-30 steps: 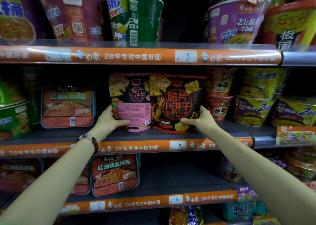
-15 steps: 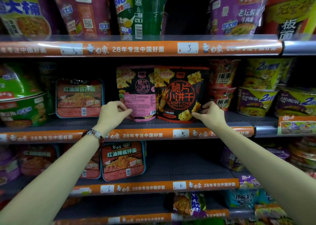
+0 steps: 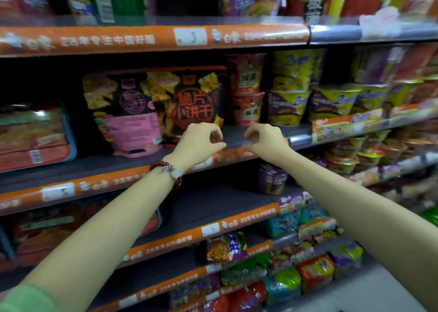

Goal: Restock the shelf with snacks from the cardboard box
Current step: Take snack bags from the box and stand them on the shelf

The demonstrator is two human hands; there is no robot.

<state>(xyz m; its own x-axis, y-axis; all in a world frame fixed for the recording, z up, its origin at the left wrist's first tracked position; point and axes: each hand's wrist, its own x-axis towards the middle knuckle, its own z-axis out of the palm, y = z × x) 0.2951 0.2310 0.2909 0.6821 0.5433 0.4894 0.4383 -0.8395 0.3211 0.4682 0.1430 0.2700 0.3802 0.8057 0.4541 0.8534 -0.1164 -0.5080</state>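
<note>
Two crispy-biscuit snack bags stand upright side by side on the middle shelf [image 3: 78,169]: a black-and-pink bag [image 3: 123,117] on the left and a black-and-orange bag [image 3: 189,98] on the right, slightly overlapping. My left hand [image 3: 199,143], with a bead bracelet at the wrist, hovers in front of the orange bag's lower edge, fingers loosely curled and holding nothing. My right hand [image 3: 265,141] is just beside it over the shelf's front edge, also loosely curled and not touching either bag. No cardboard box is in view. The picture is blurred by motion.
Red noodle cups [image 3: 246,91] stand stacked right of the bags, with purple-and-yellow bowls [image 3: 289,105] further right. A flat red noodle tray [image 3: 35,136] sits to the left. Large cups fill the upper shelf [image 3: 142,39]; lower shelves hold trays and snack packets [image 3: 315,271].
Both hands have let go of the two bags and drawn back toward each other in front of the shelf edge. The view has swung and tilted, and is now blurred.
</note>
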